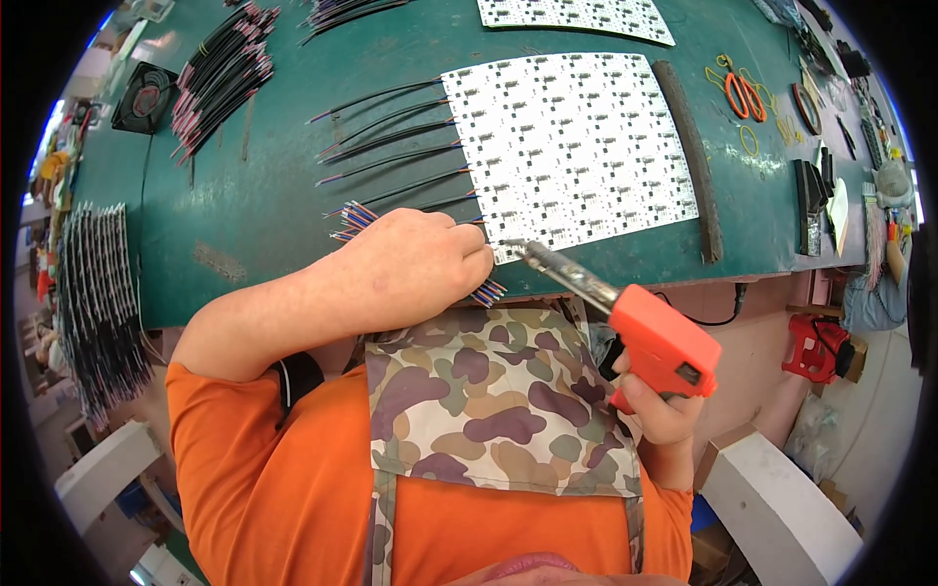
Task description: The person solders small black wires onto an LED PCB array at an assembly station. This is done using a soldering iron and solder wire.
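My left hand (pixel 425 256) is closed round a bundle of short wires (pixel 354 221) at the front edge of the bench. The wire ends stick out on both sides of the fist. In my right hand (pixel 662 415) is a red soldering gun (pixel 666 337). Its metal tip points left and meets the near left corner of a white circuit board sheet (pixel 576 146), close to my left fingers. Several black-sleeved wires (pixel 386 156) run out leftward from the board's left edge. My left fingertips and the exact contact at the tip are hard to make out.
A dark bar (pixel 689 161) lies along the board's right side, with a second white sheet (pixel 581 14) behind. Orange-handled scissors (pixel 743 96) rest at the far right. Wire bundles (pixel 223 83) and a small black fan (pixel 147 96) sit far left; more strips (pixel 98 303) hang over the left edge.
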Motion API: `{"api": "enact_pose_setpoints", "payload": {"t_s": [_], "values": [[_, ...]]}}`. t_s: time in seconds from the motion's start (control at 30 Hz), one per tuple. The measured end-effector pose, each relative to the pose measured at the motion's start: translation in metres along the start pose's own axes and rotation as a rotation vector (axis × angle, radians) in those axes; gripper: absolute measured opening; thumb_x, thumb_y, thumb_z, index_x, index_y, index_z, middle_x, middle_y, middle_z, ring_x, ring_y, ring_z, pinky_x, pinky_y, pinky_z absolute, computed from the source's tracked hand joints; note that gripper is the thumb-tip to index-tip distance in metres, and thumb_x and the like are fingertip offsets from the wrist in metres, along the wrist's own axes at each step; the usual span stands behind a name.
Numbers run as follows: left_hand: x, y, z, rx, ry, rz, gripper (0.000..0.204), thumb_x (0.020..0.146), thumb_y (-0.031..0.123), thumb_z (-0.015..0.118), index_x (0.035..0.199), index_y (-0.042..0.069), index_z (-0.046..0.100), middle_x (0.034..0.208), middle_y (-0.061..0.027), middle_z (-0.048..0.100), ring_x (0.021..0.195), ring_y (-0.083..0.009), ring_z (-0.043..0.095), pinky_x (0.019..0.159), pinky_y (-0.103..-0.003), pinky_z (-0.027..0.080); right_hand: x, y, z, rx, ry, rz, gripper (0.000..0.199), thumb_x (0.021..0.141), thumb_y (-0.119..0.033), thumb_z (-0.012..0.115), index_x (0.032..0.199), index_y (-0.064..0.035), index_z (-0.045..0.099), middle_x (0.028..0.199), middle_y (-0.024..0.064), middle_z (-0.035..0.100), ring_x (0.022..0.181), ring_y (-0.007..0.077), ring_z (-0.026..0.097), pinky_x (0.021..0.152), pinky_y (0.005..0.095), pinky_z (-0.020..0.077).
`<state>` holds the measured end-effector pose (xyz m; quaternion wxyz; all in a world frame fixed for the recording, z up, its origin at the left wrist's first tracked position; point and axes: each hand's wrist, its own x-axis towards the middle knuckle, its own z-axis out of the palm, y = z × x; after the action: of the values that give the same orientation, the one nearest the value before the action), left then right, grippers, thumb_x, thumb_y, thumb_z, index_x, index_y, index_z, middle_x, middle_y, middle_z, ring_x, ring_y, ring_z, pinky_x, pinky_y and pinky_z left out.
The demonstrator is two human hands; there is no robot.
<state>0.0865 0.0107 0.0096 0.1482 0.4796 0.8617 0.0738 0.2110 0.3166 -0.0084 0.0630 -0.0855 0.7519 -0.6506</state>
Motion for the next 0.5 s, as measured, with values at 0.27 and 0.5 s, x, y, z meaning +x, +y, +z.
{"api": "enact_pose_setpoints", "payload": {"t_s": [0.27,0.5], "values": [[0.001,-0.004,-0.002,-0.009,-0.004,-0.008,0.028,0.08,0.011,0.058,0.106,0.002,0.062,0.085,-0.0076,0.059,0.08,-0.0259,0.063,0.069,-0.037,0.053,0.008,-0.011,0.001,0.273,0.087,0.096,0.038,0.084,-0.001,0.065,0.121,0.0068,0.057,0.107,0.015,0.067,0.074,0.0144,0.062,0.069,0.0285,0.0508],[-0.041,-0.05,-0.043,-0.585,0.519,-0.222,0.014,0.087,0.005,0.066,0.099,0.002,0.062,0.074,-0.0035,0.056,0.067,-0.0165,0.053,0.058,-0.029,0.043,0.009,0.002,-0.006,0.265,0.171,0.015,0.042,0.082,-0.002,0.064,0.121,0.0105,0.054,0.107,0.0191,0.066,0.066,0.0112,0.057,0.062,0.026,0.0477]]}}
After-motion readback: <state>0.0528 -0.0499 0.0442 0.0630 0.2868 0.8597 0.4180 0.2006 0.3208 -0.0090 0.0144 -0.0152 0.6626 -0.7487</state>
